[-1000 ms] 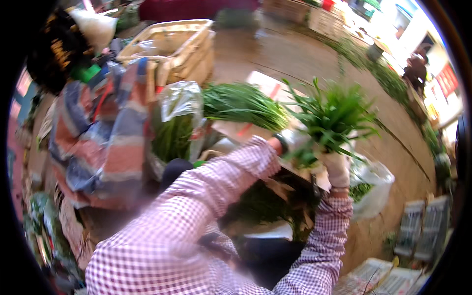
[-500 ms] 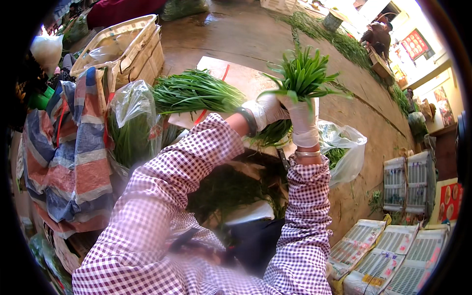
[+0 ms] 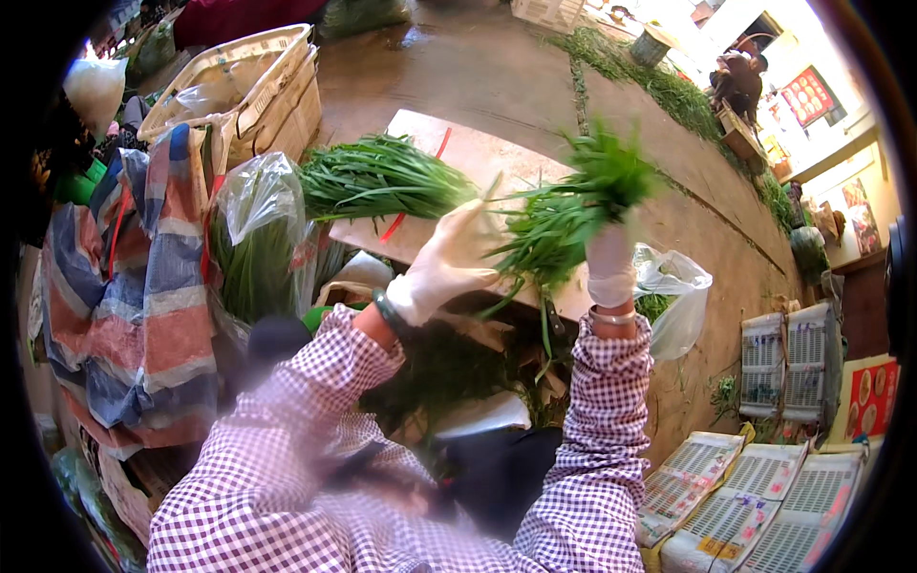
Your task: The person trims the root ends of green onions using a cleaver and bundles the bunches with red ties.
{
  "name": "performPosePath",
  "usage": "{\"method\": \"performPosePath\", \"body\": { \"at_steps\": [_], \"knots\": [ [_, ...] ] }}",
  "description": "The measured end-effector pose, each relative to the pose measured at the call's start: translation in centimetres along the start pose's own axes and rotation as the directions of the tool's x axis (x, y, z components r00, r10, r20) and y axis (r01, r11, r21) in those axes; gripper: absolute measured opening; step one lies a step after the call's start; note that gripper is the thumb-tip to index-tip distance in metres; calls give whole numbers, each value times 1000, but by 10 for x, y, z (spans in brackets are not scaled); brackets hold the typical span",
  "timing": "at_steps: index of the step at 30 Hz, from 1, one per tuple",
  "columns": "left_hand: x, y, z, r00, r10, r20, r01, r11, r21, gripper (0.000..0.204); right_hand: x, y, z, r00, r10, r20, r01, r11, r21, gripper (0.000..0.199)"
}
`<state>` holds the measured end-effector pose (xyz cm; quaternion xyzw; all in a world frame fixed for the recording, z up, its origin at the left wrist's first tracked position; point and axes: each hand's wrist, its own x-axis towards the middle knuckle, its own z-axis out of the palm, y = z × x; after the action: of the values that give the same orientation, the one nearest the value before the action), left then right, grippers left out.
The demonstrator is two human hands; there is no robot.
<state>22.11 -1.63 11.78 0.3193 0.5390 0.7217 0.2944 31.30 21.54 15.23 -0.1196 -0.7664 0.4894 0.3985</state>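
My right hand (image 3: 609, 263), in a whitish glove, is closed around a bunch of long flat green leaves like garlic chives (image 3: 611, 177), blurred by motion. More loose leaves (image 3: 544, 234) hang beside it over the front of a pale board (image 3: 516, 158). My left hand (image 3: 444, 272), gloved too, is open near the board's front edge, thumb and fingers apart. Just beyond its fingertips a larger pile of the same leaves (image 3: 382, 177) lies on the board. A dark handle (image 3: 554, 318) shows under the board's front edge.
At left are a striped woven sack (image 3: 143, 306), a clear bag of greens (image 3: 263, 239) and stacked cream crates (image 3: 239, 91). A plastic bag (image 3: 678, 296) sits right of the board. Printed cartons (image 3: 735, 497) stand at lower right. Far off, a person (image 3: 740, 76) sits near strewn greens (image 3: 659, 86).
My left hand has drawn back left and toward me, away from the right hand, and its fingers have spread. The bunch in my right hand has shifted right and tilted.
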Motion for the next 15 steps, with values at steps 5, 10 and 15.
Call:
{"method": "performPosePath", "body": {
  "at_steps": [5, 10, 15],
  "knots": [
    [-63, -37, -22, 953, -297, -53, 289, 949, -123, 76, -8, 13, 1, 998, -8, 68, 41, 870, -491, 21],
    [-96, -79, -29, 964, -248, -94, 240, 967, -91, 40, -17, -24, -26, 985, 156, -67, -131, 948, 292, 10],
    [-94, -60, -26, 932, -363, -22, 354, 918, -180, 42, -47, -126, -36, 856, 367, -365, -236, 905, 355, 18]
  ]
}}
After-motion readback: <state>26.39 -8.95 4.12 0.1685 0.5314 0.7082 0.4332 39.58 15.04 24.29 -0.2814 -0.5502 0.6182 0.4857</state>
